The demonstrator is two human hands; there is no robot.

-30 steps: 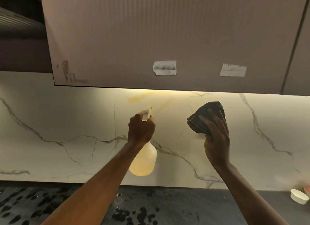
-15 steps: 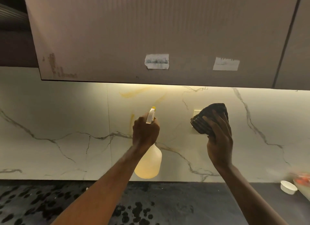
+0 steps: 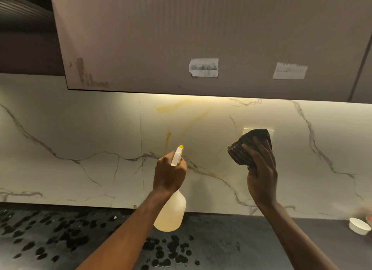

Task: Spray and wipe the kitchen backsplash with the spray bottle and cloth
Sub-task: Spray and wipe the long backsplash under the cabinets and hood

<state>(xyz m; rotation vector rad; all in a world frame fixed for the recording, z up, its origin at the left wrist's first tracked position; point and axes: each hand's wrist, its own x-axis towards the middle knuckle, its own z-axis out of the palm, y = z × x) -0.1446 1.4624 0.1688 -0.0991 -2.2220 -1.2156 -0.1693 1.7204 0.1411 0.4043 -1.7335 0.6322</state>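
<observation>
Gripped around its neck by the left hand (image 3: 170, 174), the spray bottle (image 3: 172, 215) hangs above the dark countertop (image 3: 231, 247), nozzle toward the marble backsplash (image 3: 80, 128); the right hand (image 3: 261, 177) holds a folded dark cloth (image 3: 249, 147), fingers spread over it, near the yellow streaks (image 3: 181, 116)

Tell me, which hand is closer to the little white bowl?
Right. The right hand, holding the cloth, is up and left of the bowl; the left hand, gripping the spray bottle, is farther left.
</observation>
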